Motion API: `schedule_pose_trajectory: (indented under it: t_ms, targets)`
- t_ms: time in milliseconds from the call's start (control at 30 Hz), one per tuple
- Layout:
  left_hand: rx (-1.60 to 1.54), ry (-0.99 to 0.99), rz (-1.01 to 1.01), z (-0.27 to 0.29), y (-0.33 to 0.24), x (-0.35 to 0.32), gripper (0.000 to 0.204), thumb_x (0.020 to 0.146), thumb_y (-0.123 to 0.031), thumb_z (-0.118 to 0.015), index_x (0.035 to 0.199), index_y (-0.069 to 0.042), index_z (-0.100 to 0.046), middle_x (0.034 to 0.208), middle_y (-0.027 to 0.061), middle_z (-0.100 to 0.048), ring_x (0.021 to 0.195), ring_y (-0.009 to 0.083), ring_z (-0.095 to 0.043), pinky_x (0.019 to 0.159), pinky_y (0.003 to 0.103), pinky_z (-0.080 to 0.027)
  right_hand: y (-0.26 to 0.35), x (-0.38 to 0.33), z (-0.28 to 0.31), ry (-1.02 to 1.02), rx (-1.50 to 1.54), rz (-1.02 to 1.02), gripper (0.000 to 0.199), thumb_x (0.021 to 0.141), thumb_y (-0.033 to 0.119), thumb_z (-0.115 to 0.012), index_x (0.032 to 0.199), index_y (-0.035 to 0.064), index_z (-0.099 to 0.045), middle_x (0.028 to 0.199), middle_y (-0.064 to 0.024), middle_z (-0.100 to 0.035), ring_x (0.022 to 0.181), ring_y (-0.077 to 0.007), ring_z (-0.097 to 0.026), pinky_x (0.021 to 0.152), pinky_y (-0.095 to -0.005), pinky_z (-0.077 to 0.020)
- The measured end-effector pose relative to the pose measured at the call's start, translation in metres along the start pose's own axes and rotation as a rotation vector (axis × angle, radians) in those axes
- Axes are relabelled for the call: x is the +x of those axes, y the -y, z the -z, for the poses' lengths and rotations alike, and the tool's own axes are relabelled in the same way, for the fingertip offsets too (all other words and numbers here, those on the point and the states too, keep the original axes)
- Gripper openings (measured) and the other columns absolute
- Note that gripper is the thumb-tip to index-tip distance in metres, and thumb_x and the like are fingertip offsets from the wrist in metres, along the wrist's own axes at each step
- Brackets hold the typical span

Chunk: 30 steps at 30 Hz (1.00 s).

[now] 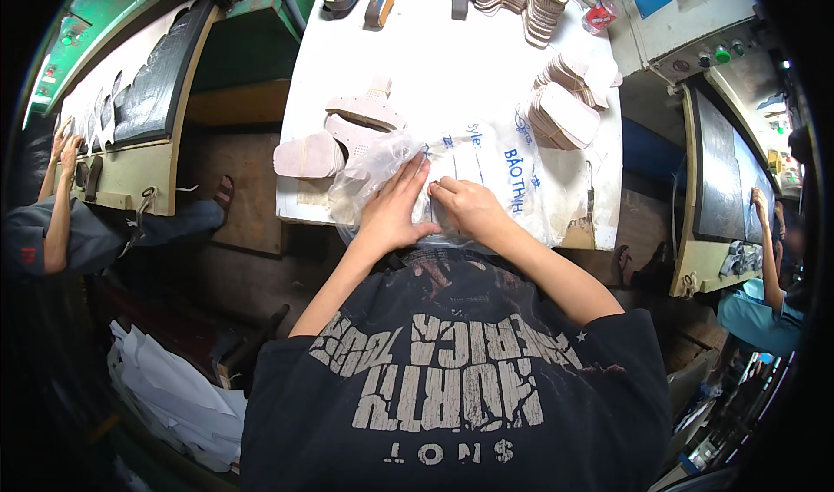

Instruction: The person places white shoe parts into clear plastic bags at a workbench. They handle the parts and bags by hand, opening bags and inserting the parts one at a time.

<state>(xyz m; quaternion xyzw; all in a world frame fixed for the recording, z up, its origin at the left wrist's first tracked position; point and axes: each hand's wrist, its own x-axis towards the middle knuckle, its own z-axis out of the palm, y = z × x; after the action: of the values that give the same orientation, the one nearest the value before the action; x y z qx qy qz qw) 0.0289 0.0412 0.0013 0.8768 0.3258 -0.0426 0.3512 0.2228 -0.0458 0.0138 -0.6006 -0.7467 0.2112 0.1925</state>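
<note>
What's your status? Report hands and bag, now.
Left hand flat, pressing the clear crinkled plastic bag. Right hand curled, fingertips on the same bag. Bag lies at the white table's near edge. Beige insole-shaped cutouts beside it, nothing blocking.

We're looking down on a dark, near-black T-shirt (460,388), short-sleeved, with the sleeves ending above the elbows so both forearms come out bare. Across the chest we see big block lettering in a cracked, faded off-white print, upside down from where we sit, with a smaller line of the same pale print beneath it and a tiny star beside it. Nothing's worn on the left hand (391,210) or the right hand (469,207): no gloves, rings or watch.
</note>
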Motion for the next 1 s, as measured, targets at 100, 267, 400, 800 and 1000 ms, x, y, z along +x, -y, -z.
schedule_pose_trajectory:
  t_ms: [100,267,400,800,1000]
  targets:
    - [0.021,0.011,0.012,0.001,0.0,-0.001,0.117,0.075,-0.051,-0.085,0.167,-0.019,-0.021,0.176,0.0007,-0.014,0.16,0.0226,-0.021,0.122,0.053,-0.035,-0.001,0.003,0.001,0.055,0.012,-0.01,0.027,0.079,0.002,-0.065,0.107,0.0,-0.066,0.093,-0.0145,-0.063,0.083,-0.0344,-0.069,0.073,-0.0439,-0.0571]
    - [0.021,0.028,0.026,0.002,0.0,-0.003,0.117,0.074,-0.048,-0.086,0.167,-0.019,-0.021,0.176,0.0012,-0.014,0.16,0.0234,-0.021,0.123,0.053,-0.035,0.001,0.006,-0.002,-0.082,-0.023,-0.005,0.025,0.076,0.005,-0.071,0.099,0.0003,-0.063,0.094,-0.0146,-0.063,0.083,-0.0348,-0.069,0.073,-0.0439,-0.058]
    - [0.018,0.018,0.009,0.002,0.001,-0.003,0.118,0.074,-0.049,-0.086,0.167,-0.019,-0.021,0.176,0.0012,-0.014,0.16,0.0234,-0.022,0.122,0.055,-0.035,0.004,-0.001,-0.003,0.183,0.04,-0.027,0.03,0.08,0.002,-0.065,0.11,-0.0016,-0.067,0.093,-0.0161,-0.064,0.081,-0.0373,-0.069,0.072,-0.0454,-0.0578]
    - [-0.01,0.059,0.021,0.006,0.004,-0.002,0.119,0.074,-0.05,-0.086,0.168,-0.018,-0.02,0.176,0.0065,-0.015,0.162,0.0255,-0.016,0.126,0.051,-0.027,0.017,-0.003,-0.004,0.091,0.005,-0.004,0.022,0.078,0.003,-0.067,0.099,-0.0012,-0.063,0.092,-0.0163,-0.063,0.078,-0.0368,-0.07,0.07,-0.0452,-0.0585]
    - [-0.04,0.04,0.003,0.007,0.006,-0.002,0.118,0.075,-0.048,-0.084,0.168,-0.018,-0.019,0.176,0.006,-0.016,0.161,0.026,-0.016,0.126,0.052,-0.027,0.006,0.01,0.0,-0.165,-0.016,-0.024,0.02,0.077,0.003,-0.068,0.095,-0.0027,-0.062,0.091,-0.0178,-0.063,0.078,-0.0391,-0.069,0.071,-0.0464,-0.058]
